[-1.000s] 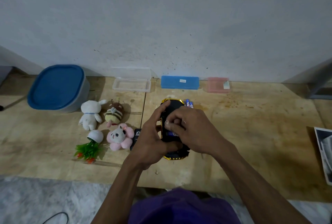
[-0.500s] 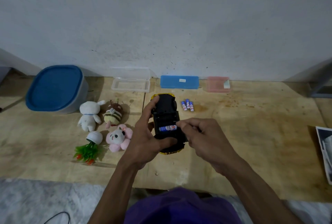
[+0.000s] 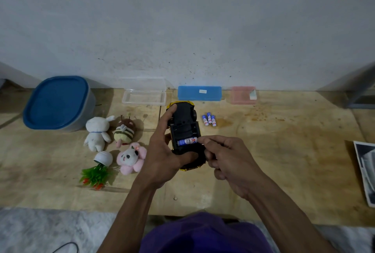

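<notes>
My left hand (image 3: 162, 151) grips a yellow and black toy car (image 3: 183, 118) held upside down above the wooden table, its battery bay uncovered. One blue and white battery (image 3: 186, 141) lies across the near end of that bay. My right hand (image 3: 229, 161) has its fingers curled, and its fingertips touch the battery's right end. Three more batteries (image 3: 209, 119) lie together on the table just right of the car.
Against the wall stand a blue-lidded tub (image 3: 57, 103), an open clear case (image 3: 144, 95), a blue case (image 3: 199, 93) and a pink case (image 3: 242, 95). Three plush toys (image 3: 123, 131) and a tipped toy plant (image 3: 97, 170) lie left. A printed sheet (image 3: 365, 169) lies at far right.
My right hand has drawn back off the car's underside, uncovering the bay with a battery in it. The car has shifted slightly away and left in my left hand.
</notes>
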Available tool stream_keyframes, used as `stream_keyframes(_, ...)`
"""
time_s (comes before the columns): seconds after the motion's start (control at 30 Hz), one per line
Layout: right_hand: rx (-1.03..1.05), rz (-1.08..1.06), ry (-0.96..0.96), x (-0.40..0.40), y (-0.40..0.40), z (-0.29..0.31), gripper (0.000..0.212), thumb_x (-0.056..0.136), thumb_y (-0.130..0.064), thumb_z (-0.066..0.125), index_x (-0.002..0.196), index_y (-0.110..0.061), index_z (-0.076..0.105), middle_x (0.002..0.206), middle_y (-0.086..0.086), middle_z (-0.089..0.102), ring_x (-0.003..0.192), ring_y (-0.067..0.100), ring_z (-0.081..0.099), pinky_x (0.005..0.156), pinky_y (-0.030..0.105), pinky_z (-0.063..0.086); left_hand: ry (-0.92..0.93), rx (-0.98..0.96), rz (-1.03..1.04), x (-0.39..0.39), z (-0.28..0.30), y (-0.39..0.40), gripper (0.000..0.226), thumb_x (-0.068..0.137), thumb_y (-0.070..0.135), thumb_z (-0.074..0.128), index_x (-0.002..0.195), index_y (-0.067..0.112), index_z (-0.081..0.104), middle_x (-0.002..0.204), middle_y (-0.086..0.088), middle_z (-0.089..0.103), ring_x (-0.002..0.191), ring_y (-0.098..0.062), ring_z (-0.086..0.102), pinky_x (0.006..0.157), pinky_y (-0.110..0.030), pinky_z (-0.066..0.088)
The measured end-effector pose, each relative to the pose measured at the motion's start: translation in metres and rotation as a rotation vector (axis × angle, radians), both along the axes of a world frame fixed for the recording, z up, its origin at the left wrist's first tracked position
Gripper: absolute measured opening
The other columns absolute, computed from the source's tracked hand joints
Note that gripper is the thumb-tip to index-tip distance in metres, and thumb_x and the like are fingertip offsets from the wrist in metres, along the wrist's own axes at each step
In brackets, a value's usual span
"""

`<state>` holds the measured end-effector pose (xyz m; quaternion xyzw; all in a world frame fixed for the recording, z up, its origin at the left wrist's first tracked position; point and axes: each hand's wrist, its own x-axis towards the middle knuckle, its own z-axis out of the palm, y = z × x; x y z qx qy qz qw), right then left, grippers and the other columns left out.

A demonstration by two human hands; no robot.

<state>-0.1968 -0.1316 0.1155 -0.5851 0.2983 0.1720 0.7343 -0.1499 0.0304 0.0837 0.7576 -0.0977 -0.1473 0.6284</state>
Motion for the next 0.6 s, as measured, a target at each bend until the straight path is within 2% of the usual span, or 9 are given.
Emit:
stream_keyframes(0.13, -0.023, -0.021, -0.030, 0.001, -0.001, -0.006, 0.019, 0.100, -0.013, 0.058, 0.097, -0.012, 0.076, 0.062, 0.001, 0.047, 0.044, 0.007, 0.030, 0.040, 0.019, 0.020, 0.012, -0.018, 0.013, 0.001, 0.001, 0.001, 0.108, 0.061, -0.006, 0.086, 0.143, 0.045, 0.039, 0.129, 0.032, 0.056, 0.119, -0.012, 0.061, 0.096, -0.040, 0.057)
stream_keyframes(0.2, -0.068, -0.028, -0.057, 0.000, 0.001, -0.010, 0.019, 0.099, -0.015, 0.059, 0.095, -0.015, 0.077, 0.062, -0.002, 0.050, 0.043, 0.005, 0.034, 0.038, 0.019, 0.024, 0.027, -0.031, 0.018, 0.000, -0.001, 0.000, 0.109, 0.062, -0.009, 0.086, 0.145, 0.043, 0.039, 0.130, 0.030, 0.057, 0.120, -0.014, 0.061, 0.098, -0.045, 0.056)
stream_keyframes(0.27, -0.144, -0.033, -0.110, -0.002, 0.004, -0.013, 0.018, 0.098, -0.018, 0.061, 0.091, -0.019, 0.078, 0.065, -0.007, 0.060, 0.049, 0.005, 0.047, 0.040, 0.013, 0.031, 0.052, -0.045, 0.023, 0.000, -0.003, 0.000, 0.109, 0.063, -0.013, 0.086, 0.145, 0.043, 0.040, 0.131, 0.029, 0.057, 0.120, -0.016, 0.062, 0.098, -0.051, 0.055)
stream_keyframes(0.33, -0.262, -0.024, -0.169, -0.002, 0.006, -0.017, 0.015, 0.096, -0.021, 0.065, 0.088, -0.023, 0.078, 0.073, -0.008, 0.072, 0.066, 0.009, 0.065, 0.050, 0.014, 0.045, 0.070, -0.051, 0.028, 0.000, -0.005, 0.001, 0.109, 0.063, -0.012, 0.085, 0.144, 0.045, 0.041, 0.131, 0.028, 0.057, 0.121, -0.019, 0.062, 0.098, -0.054, 0.054)
stream_keyframes(0.4, -0.397, -0.013, -0.211, -0.003, 0.008, -0.022, 0.011, 0.092, -0.024, 0.069, 0.085, -0.026, 0.077, 0.079, -0.009, 0.075, 0.077, 0.011, 0.071, 0.067, 0.022, 0.056, 0.088, -0.060, 0.037, -0.001, -0.006, 0.002, 0.108, 0.062, -0.011, 0.085, 0.144, 0.046, 0.041, 0.132, 0.025, 0.058, 0.121, -0.021, 0.062, 0.098, -0.056, 0.054)
stream_keyframes(0.43, -0.443, -0.012, -0.226, -0.004, 0.009, -0.024, 0.010, 0.091, -0.024, 0.071, 0.083, -0.026, 0.076, 0.079, -0.010, 0.075, 0.078, 0.008, 0.072, 0.070, 0.023, 0.057, 0.093, -0.064, 0.036, -0.001, -0.006, 0.001, 0.108, 0.063, -0.011, 0.086, 0.143, 0.047, 0.042, 0.133, 0.024, 0.057, 0.120, -0.021, 0.062, 0.098, -0.056, 0.054)
stream_keyframes(0.53, -0.497, -0.026, -0.273, -0.005, 0.011, -0.025, 0.006, 0.088, -0.021, 0.074, 0.083, -0.023, 0.076, 0.076, -0.011, 0.074, 0.071, -0.001, 0.068, 0.062, 0.011, 0.050, 0.093, -0.058, 0.031, -0.003, -0.006, 0.001, 0.107, 0.064, -0.010, 0.087, 0.140, 0.052, 0.042, 0.132, 0.026, 0.057, 0.120, -0.018, 0.062, 0.097, -0.053, 0.055)
stream_keyframes(0.6, -0.514, -0.041, -0.301, -0.004, 0.013, -0.027, 0.003, 0.086, -0.019, 0.076, 0.084, -0.020, 0.076, 0.076, -0.012, 0.074, 0.069, -0.002, 0.067, 0.060, 0.010, 0.048, 0.101, -0.064, 0.030, -0.004, -0.007, 0.002, 0.106, 0.066, -0.010, 0.087, 0.138, 0.054, 0.043, 0.133, 0.025, 0.057, 0.119, -0.017, 0.063, 0.094, -0.050, 0.058)
